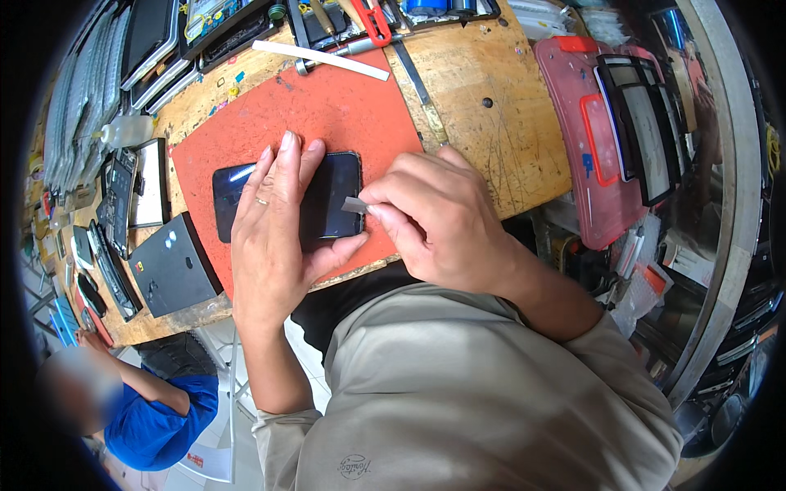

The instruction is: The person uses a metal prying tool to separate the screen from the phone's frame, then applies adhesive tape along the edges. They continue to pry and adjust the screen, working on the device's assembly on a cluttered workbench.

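Observation:
A black smartphone (336,184) lies screen-up on a red work mat (327,106) on a wooden bench (499,123). My left hand (274,221) lies flat across the middle of the phone, pressing it down, with a ring on one finger. My right hand (434,217) is at the phone's right edge and pinches a small thin grey blade (354,204) whose tip rests on the glass near that edge.
A black box (172,266) and several phone parts (115,204) lie at the left. A white strip (319,59) and hand tools (368,20) sit at the back. A red tray (585,139) with phone screens (647,123) stands on the right. A person in blue (155,417) sits lower left.

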{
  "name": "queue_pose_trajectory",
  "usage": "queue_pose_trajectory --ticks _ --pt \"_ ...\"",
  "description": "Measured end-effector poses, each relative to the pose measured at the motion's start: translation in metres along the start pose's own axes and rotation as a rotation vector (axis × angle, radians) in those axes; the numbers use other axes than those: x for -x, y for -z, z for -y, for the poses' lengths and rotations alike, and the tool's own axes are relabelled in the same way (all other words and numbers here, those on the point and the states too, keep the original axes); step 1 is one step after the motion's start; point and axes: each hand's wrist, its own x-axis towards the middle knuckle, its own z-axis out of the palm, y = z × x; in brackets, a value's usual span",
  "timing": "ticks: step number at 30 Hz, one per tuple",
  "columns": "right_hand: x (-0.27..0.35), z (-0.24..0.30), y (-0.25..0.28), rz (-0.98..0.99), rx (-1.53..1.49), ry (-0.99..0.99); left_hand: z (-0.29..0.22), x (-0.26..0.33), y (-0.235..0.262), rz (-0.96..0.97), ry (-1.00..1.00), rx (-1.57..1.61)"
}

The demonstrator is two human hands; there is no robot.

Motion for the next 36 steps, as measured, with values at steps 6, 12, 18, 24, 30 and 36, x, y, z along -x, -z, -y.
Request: queue_pose_trajectory --ticks 6,12,18,24,30,36 --pt "0.004 0.005 0.002 0.027 0.024 -0.022 -0.001 -0.001 -0.001 -0.038 -0.007 0.024" --pt "0.001 0.008 -0.004 -0.055 0.036 -0.060 -0.001 -0.001 -0.003 -0.050 -0.002 0.019" --pt "0.009 0.015 0.009 0.050 -0.040 -0.050 0.001 -0.003 0.000 -0.017 -0.002 0.025" --pt "0.012 -0.002 0.019 -0.152 0.326 0.067 -0.012 -0.010 0.005 0.064 0.093 -0.050" --pt "0.033 0.025 0.039 0.142 0.237 0.053 -0.032 -0.026 -0.014 -0.017 0.282 -0.151" --pt "0.035 0.013 0.007 -0.117 0.180 0.114 -0.022 -0.037 -0.021 -0.384 0.462 0.077"
